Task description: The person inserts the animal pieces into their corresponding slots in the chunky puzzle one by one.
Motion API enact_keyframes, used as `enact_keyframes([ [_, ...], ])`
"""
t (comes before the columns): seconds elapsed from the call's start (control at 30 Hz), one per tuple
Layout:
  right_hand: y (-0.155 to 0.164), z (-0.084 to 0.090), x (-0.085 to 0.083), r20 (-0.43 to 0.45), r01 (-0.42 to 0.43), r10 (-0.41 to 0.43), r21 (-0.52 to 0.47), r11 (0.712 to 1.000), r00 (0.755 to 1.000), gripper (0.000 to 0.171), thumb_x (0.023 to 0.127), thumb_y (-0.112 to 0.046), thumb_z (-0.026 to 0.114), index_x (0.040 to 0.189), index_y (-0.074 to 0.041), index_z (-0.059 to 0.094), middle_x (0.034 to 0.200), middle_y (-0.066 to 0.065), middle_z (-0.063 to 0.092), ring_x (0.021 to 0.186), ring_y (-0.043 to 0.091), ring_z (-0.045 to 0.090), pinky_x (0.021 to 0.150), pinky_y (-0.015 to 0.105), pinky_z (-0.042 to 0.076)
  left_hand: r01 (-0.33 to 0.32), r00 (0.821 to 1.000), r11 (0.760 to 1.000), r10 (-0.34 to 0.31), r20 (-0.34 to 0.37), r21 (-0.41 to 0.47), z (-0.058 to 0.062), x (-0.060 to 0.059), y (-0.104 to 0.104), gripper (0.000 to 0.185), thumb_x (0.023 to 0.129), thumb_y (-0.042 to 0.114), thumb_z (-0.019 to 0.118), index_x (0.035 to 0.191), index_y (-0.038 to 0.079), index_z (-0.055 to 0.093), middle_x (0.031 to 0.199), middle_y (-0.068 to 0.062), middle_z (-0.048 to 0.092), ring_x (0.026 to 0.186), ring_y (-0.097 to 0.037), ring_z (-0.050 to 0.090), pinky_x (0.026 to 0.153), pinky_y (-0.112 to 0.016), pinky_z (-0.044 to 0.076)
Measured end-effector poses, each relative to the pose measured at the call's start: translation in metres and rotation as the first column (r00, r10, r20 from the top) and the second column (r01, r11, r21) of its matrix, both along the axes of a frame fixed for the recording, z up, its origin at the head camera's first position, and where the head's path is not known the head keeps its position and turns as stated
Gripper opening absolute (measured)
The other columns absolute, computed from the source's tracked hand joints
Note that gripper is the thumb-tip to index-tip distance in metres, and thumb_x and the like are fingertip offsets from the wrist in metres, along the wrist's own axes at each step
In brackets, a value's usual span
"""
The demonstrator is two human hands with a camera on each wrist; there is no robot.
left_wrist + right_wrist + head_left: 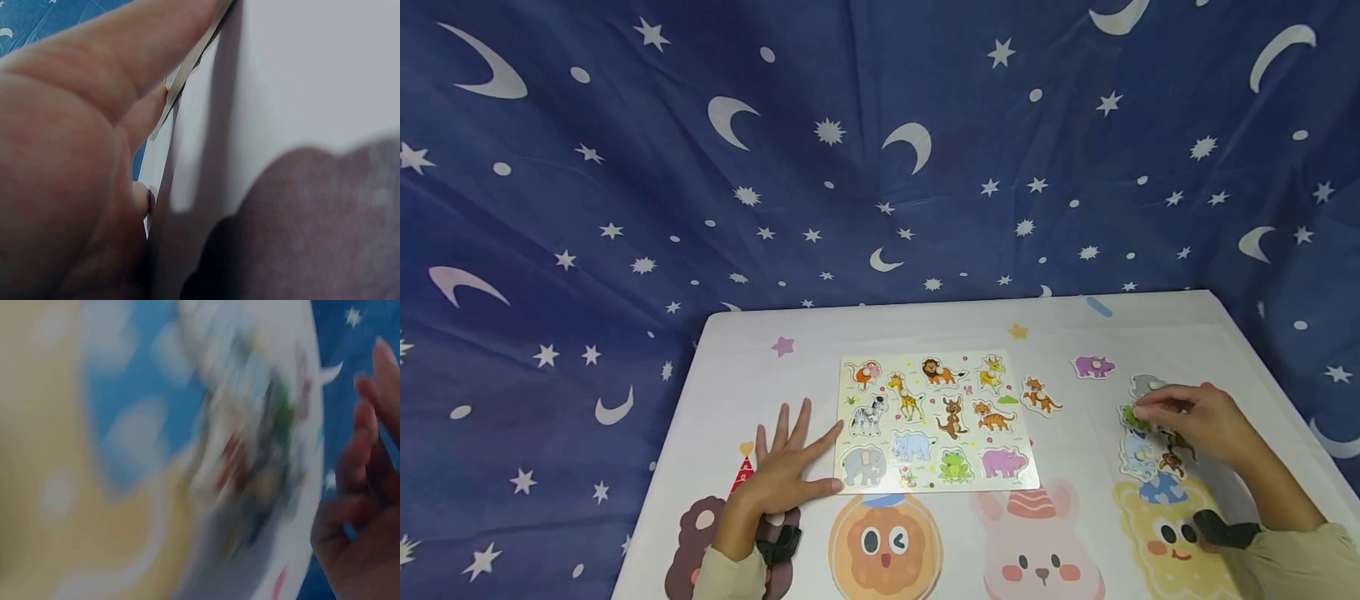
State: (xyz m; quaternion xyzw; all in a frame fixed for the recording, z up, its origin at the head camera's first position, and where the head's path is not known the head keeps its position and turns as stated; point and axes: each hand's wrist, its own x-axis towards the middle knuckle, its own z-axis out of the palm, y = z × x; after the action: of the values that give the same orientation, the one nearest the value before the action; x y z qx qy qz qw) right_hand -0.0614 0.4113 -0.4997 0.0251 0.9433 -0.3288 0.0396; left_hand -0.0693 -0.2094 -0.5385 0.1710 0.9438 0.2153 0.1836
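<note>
A: What is entered for the desk (760,379)?

B: One puzzle board (1011,484), animal-figured, laid flat. Bearings taken from its centre. Tiger piece (1040,396): just beside it, between two and three o'clock. Purple hippo piece (1093,367): farther out, similar bearing. Frog piece (1128,417) and pale blue piece (1137,462): clustered near three o'clock.

A: Hands?

B: Left hand (788,471), between eight and nine: fingers spread wide, nothing gripped, the board's nine-o'clock edge touched. Right hand (1202,423), three o'clock: fingers bent toward the thumb over the frog piece; whether anything is pinched cannot be told.

A: Handling?

B: Pieces judged light, stiff, perhaps slick; best taken by opposite edges or the apparent pale knob (1140,456).
</note>
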Motion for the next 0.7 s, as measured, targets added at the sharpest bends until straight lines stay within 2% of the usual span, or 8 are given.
enact_keyframes([
  [0.13, 0.025, -0.012, 0.011, 0.119, -0.049, 0.052, -0.022, 0.999, 0.992, 0.031, 0.089, -0.033, 0.08, 0.108, -0.009, 0.078, 0.093, -0.004, 0.074, 0.075, 0.003, 0.058, 0.064, 0.02, 0.049, 0.001, 1.0, 1.0, -0.001, -0.004, 0.005, 0.0, 0.001, 0.0, 0.088, 0.084, 0.07, 0.067, 0.159, 0.041, 0.031, 0.172, -0.011, -0.013, 0.154, -0.046, -0.023, 0.114, -0.075, -0.019],
  [0.2, 0.033, -0.018, 0.017, 0.15, -0.042, 0.045, -0.022, 0.999, 0.988, 0.032, 0.087, -0.032, 0.081, 0.107, -0.008, 0.078, 0.09, -0.005, 0.074, 0.075, 0.003, 0.058, 0.065, 0.019, 0.049, 0.001, 1.0, 1.0, -0.001, -0.004, 0.011, 0.001, 0.001, -0.001, 0.087, 0.084, 0.069, 0.067, 0.159, 0.041, 0.031, 0.172, -0.011, -0.013, 0.154, -0.046, -0.023, 0.114, -0.074, -0.019],
  [0.37, 0.047, -0.026, 0.027, 0.096, -0.049, 0.056, -0.069, 0.996, 0.994, 0.024, 0.085, -0.02, 0.084, 0.102, -0.005, 0.078, 0.081, -0.005, 0.068, 0.073, 0.006, 0.055, 0.062, 0.019, 0.044, 0.002, 1.0, 1.0, -0.002, 0.001, 0.022, 0.001, 0.001, -0.001, 0.087, 0.085, 0.069, 0.067, 0.159, 0.041, 0.03, 0.172, -0.011, -0.014, 0.154, -0.045, -0.024, 0.114, -0.073, -0.02],
  [0.53, 0.056, -0.031, 0.029, 0.062, -0.14, 0.149, -0.122, 0.983, 0.987, 0.019, 0.083, -0.009, 0.083, 0.1, -0.004, 0.079, 0.088, -0.007, 0.072, 0.082, -0.001, 0.059, 0.069, 0.012, 0.043, -0.006, 1.0, 1.0, 0.006, 0.004, 0.018, 0.0, 0.0, 0.0, 0.088, 0.084, 0.07, 0.068, 0.159, 0.041, 0.03, 0.172, -0.011, -0.014, 0.154, -0.045, -0.024, 0.114, -0.073, -0.021],
  [0.6, 0.057, -0.032, 0.029, 0.051, -0.166, 0.172, -0.105, 0.98, 0.984, 0.018, 0.082, -0.009, 0.083, 0.1, -0.006, 0.08, 0.091, -0.009, 0.074, 0.086, -0.005, 0.059, 0.072, 0.008, 0.043, -0.009, 1.0, 1.0, 0.009, 0.003, 0.016, 0.0, 0.0, 0.0, 0.088, 0.084, 0.07, 0.068, 0.158, 0.042, 0.031, 0.172, -0.01, -0.014, 0.154, -0.045, -0.024, 0.114, -0.073, -0.021],
  [0.7, 0.056, -0.032, 0.03, 0.032, -0.164, 0.167, -0.083, 0.983, 0.985, 0.018, 0.081, -0.01, 0.084, 0.098, -0.007, 0.08, 0.087, -0.01, 0.073, 0.081, -0.003, 0.058, 0.068, 0.012, 0.044, -0.005, 1.0, 1.0, 0.005, 0.005, 0.016, 0.0, 0.001, 0.0, 0.088, 0.084, 0.069, 0.068, 0.159, 0.041, 0.031, 0.172, -0.011, -0.014, 0.154, -0.045, -0.024, 0.114, -0.073, -0.021],
])
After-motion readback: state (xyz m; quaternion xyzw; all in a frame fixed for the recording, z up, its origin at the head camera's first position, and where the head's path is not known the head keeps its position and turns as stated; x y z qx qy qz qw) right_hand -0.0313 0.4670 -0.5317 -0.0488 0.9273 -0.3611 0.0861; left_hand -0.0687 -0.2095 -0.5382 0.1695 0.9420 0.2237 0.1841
